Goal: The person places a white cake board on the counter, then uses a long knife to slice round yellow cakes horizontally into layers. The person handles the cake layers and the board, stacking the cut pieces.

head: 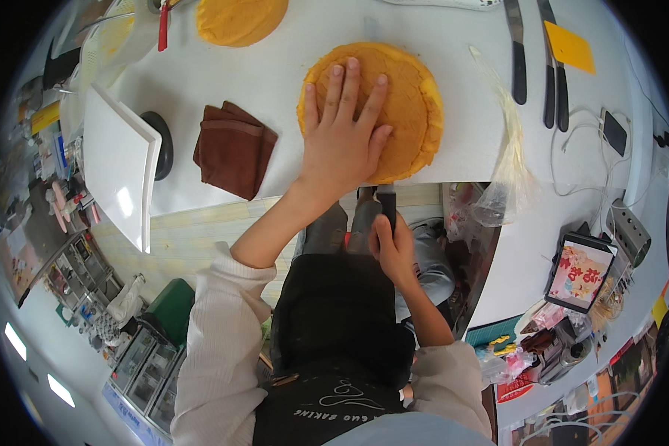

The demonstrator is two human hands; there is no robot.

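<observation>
A round golden sponge cake (410, 128) lies on the white worktop, close to its front edge. My left hand (340, 139) rests flat on the cake's browned top, fingers spread. Below the table edge, my right hand (393, 248) grips the black handle of a knife (387, 203). Only a short bit of its blade shows by the cake's near rim; the rest is hidden. To the left of the cake lies a folded brown cloth (234, 150). Part of a second sponge cake (242, 19) shows at the top edge of the view.
A white turntable or stand with a dark base (122, 161) lies on its side at left. On the right are spatulas with black handles (518, 72), a yellow scraper (570, 47), a clear plastic piping bag (507, 145), cables and a tablet (581, 273).
</observation>
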